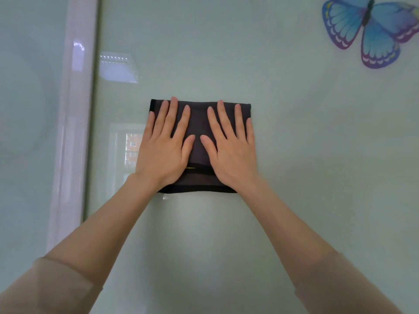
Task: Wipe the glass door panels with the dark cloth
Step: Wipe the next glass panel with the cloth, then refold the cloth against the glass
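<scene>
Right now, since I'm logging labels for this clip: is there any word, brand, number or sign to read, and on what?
None can be read.
Cloth: a small yellow mark near its lower hem, too small to tell if it is writing.
Butterfly on the glass: picture only, no text.

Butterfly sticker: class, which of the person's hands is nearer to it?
Right. The right hand lies flat on the dark cloth, below and left of the butterfly sticker; the left hand lies beside it, farther left.
</scene>
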